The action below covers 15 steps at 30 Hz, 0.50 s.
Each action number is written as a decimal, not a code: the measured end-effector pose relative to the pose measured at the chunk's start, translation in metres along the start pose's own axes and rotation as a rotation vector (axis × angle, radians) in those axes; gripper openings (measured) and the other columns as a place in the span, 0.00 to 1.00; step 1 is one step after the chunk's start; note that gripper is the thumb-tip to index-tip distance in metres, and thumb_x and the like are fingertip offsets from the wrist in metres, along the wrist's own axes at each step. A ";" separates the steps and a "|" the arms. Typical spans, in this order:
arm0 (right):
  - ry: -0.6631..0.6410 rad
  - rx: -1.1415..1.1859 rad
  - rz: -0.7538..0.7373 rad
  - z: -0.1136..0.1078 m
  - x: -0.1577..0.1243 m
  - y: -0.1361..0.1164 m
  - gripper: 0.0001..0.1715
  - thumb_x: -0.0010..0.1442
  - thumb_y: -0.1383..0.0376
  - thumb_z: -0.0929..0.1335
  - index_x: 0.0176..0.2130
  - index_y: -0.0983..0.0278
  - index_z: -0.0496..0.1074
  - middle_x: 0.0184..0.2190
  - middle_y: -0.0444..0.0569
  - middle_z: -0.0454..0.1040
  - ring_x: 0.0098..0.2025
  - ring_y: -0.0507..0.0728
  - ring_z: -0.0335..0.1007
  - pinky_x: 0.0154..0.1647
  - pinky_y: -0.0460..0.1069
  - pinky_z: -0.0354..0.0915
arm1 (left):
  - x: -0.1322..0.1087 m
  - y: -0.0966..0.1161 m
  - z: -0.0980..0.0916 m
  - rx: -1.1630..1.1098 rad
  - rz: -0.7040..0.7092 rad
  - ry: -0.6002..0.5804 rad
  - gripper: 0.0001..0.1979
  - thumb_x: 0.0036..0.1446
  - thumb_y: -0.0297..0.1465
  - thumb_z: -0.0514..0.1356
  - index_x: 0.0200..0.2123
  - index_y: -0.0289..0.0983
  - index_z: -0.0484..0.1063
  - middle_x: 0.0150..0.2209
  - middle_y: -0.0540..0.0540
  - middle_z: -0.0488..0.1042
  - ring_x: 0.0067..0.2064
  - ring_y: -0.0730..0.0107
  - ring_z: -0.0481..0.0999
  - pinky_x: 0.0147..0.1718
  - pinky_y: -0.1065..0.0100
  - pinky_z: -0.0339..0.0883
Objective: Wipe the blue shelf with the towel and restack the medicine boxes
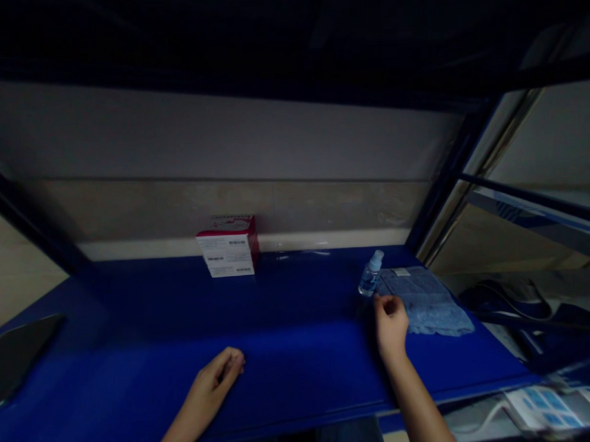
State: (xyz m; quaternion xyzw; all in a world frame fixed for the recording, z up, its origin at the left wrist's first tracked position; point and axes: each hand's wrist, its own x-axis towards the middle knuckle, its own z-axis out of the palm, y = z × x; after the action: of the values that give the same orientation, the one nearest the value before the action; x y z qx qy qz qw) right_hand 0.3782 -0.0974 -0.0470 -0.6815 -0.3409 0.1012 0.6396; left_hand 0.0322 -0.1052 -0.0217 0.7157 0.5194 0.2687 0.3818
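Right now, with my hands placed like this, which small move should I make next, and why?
Probably open the right hand a little and bring it around the spray bottle. Its curled fingers are close to the bottle's base, though contact is unclear. The left hand is farther off, and the bottle stands beside the cloth.

Blue shelf [300, 382]. Left hand [217, 378], grip loosely curled, near front edge. Right hand [392, 324], grip also curled, just beside upright spray bottle [369, 280]; contact unclear. Folded blue cloth [428, 303] right of bottle, pale tag on it. Red-white box [228, 254] at back, left of centre. Dark flat object [22, 359], far left, cut off.
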 end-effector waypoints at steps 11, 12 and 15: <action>-0.127 -0.203 -0.159 0.041 0.054 -0.014 0.26 0.51 0.47 0.60 0.37 0.67 0.62 0.29 0.53 0.69 0.31 0.58 0.65 0.32 0.51 0.60 | 0.002 0.001 -0.002 -0.044 -0.011 0.051 0.15 0.54 0.43 0.51 0.27 0.38 0.66 0.24 0.52 0.67 0.29 0.70 0.67 0.29 0.73 0.60; -0.197 -0.173 -0.161 0.041 0.045 -0.020 0.24 0.51 0.49 0.61 0.36 0.66 0.62 0.27 0.51 0.69 0.29 0.56 0.65 0.30 0.49 0.59 | 0.003 0.006 -0.002 -0.058 -0.014 0.057 0.15 0.54 0.43 0.51 0.27 0.37 0.66 0.24 0.52 0.67 0.28 0.71 0.67 0.28 0.73 0.60; -0.547 -0.090 -0.206 0.038 0.003 -0.047 0.14 0.50 0.56 0.63 0.32 0.64 0.63 0.23 0.43 0.66 0.24 0.51 0.62 0.25 0.45 0.57 | 0.013 0.030 0.004 -0.131 0.017 0.056 0.14 0.55 0.43 0.50 0.32 0.38 0.64 0.23 0.54 0.63 0.25 0.74 0.64 0.26 0.74 0.58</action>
State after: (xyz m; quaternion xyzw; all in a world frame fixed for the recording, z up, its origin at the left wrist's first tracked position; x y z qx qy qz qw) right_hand 0.3424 -0.0672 -0.0078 -0.6184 -0.5722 0.2004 0.4999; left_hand 0.0554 -0.0989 0.0002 0.6859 0.5050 0.3254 0.4106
